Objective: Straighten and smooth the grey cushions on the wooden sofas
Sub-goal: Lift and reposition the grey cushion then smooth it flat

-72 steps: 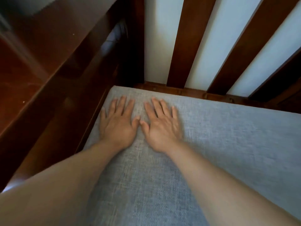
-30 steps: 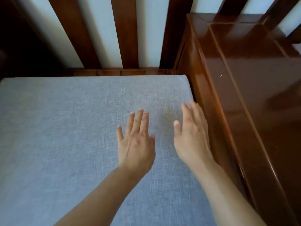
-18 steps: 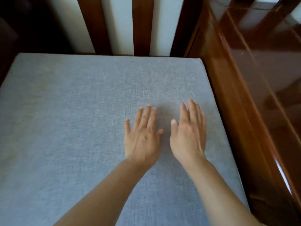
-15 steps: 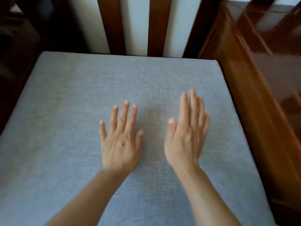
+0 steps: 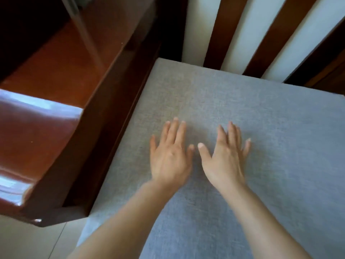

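A flat grey seat cushion point(image 5: 214, 94) fills the wooden sofa seat, and its cloth looks smooth. My left hand point(image 5: 170, 154) lies palm down on the cushion with straight, slightly spread fingers, not far from the cushion's left edge. Beside it, my right hand point(image 5: 226, 156) also lies flat on the grey cloth, fingers pointing toward the sofa back. The two thumbs nearly meet. Neither hand holds anything.
A glossy dark wooden armrest point(image 5: 61, 113) runs along the cushion's left side. Wooden back slats point(image 5: 222, 28) stand behind the cushion against a white wall. Pale floor point(image 5: 28, 240) shows at the lower left.
The view has swung from the cushion's right side to its left side. Both hands have slid leftward across the cushion, staying flat, and now lie close together near the left armrest.
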Demonstrator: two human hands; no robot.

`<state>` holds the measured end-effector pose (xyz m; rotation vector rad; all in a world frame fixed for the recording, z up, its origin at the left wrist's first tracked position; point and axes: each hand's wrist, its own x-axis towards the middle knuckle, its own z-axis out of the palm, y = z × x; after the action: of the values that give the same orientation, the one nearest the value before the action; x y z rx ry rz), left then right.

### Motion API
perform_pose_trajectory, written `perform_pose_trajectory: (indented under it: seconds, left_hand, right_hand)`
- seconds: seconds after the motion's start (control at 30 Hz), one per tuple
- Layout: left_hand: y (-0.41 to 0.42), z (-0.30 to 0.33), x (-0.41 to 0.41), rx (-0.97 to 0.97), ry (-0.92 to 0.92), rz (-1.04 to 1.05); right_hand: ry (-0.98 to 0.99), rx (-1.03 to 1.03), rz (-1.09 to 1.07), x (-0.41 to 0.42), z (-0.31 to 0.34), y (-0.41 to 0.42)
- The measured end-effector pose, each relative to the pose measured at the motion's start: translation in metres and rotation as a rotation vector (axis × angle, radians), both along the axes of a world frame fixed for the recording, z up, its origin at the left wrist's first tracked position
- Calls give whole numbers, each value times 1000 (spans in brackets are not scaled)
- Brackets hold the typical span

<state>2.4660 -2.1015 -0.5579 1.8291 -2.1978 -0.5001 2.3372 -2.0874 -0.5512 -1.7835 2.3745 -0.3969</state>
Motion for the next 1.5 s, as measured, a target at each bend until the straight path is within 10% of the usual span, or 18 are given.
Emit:
perform_pose_trajectory:
  seconds: [0.07, 0.27, 0.73, 0.87, 1.03, 1.23, 1.37, 1.5]
  left_hand:
    - [-1, -6, 36, -139, 50, 120]
    - [10, -35, 74, 173, -120, 3]
    - [172, 12, 124, 107, -66, 170]
    - [159, 4, 121, -185, 15, 101]
    - [160, -51, 128, 68, -254, 43]
    - [190, -13, 48, -109, 91, 40]
    - [219, -52, 15, 9, -95, 6]
    - [218, -28, -34, -117, 17, -59]
  right_hand:
    - [-82, -224, 47, 41, 4, -12]
    - [75, 160, 341, 78, -46, -11]
    - [-99, 131, 415, 98, 27, 133]
    - [-95, -263, 260, 108, 26, 135]
    - [75, 132, 398, 105, -50, 160]
    - [-82, -343, 88, 45, 3, 190]
    - [58, -16, 304, 2, -38, 236]
    - [-58, -253, -26, -41, -18, 228]
